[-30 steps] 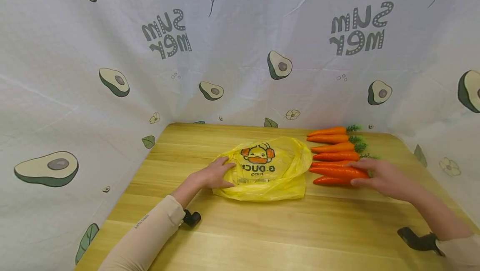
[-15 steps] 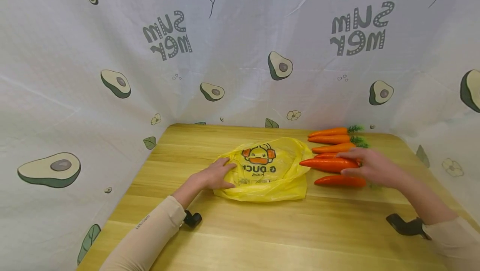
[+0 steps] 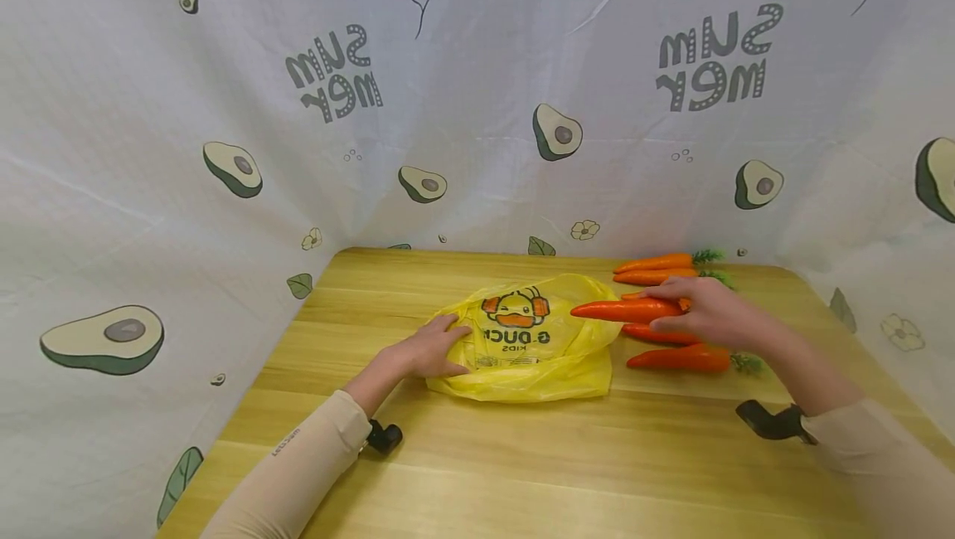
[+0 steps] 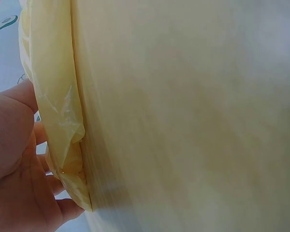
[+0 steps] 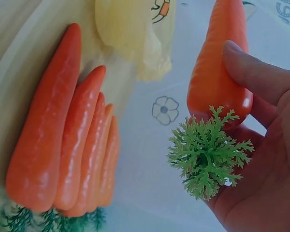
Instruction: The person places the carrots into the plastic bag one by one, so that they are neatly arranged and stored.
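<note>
Bag (image 3: 518,348) is lying on the table (image 3: 522,456), my left hand (image 3: 431,347) resting spread wide at its edge, presumably bracing it. My right hand (image 3: 710,311) is gripping a carrot (image 3: 625,309) by its thick end, probably keeping the tip free. Farther back, two other carrots (image 3: 658,263) are lying aligned, apparently for easy grasping.

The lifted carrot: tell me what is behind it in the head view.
Behind the lifted carrot, the yellow bag shows around its pointed end, and the tip of another carrot peeks out just above it. Most of that carrot and a strip of the bag are covered.
</note>
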The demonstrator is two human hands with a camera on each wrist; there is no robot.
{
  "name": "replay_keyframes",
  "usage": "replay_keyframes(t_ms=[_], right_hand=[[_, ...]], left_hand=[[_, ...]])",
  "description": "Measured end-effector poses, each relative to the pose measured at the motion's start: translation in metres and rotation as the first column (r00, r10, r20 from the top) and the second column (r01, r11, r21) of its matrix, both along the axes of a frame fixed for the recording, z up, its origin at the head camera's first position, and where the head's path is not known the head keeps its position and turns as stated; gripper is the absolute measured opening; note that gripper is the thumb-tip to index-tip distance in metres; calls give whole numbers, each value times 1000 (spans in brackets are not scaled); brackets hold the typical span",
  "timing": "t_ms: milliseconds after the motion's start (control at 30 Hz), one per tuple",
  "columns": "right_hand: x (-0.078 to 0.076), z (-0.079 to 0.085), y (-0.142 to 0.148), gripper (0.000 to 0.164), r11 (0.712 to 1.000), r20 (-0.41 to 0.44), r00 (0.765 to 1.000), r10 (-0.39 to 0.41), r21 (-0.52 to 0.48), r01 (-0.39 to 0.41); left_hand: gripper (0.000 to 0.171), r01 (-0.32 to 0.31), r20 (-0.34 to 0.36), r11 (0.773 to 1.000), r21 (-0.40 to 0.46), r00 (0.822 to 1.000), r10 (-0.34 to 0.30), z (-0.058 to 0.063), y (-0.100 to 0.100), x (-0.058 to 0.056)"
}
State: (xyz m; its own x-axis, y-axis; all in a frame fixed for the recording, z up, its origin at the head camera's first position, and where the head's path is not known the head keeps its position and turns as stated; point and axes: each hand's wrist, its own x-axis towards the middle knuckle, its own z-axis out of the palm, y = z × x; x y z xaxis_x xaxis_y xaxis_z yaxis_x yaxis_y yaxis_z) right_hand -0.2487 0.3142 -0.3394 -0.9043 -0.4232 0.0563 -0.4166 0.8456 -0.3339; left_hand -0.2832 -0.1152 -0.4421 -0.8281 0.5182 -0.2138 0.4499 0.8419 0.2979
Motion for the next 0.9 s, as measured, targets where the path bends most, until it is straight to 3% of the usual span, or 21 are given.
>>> replay_keyframes(t_ms=[333,900], right_hand=[[-17,0,-20,51,997,-3,999,48,-60,-48],[-50,-11,-58,50,993,11,993,114,-36,-113]], left_hand=[[75,1,2,1000,-12,1000,-1,-2,1,-1],[75,-2,3,1000,-22,1000,2,-1,5,-1]])
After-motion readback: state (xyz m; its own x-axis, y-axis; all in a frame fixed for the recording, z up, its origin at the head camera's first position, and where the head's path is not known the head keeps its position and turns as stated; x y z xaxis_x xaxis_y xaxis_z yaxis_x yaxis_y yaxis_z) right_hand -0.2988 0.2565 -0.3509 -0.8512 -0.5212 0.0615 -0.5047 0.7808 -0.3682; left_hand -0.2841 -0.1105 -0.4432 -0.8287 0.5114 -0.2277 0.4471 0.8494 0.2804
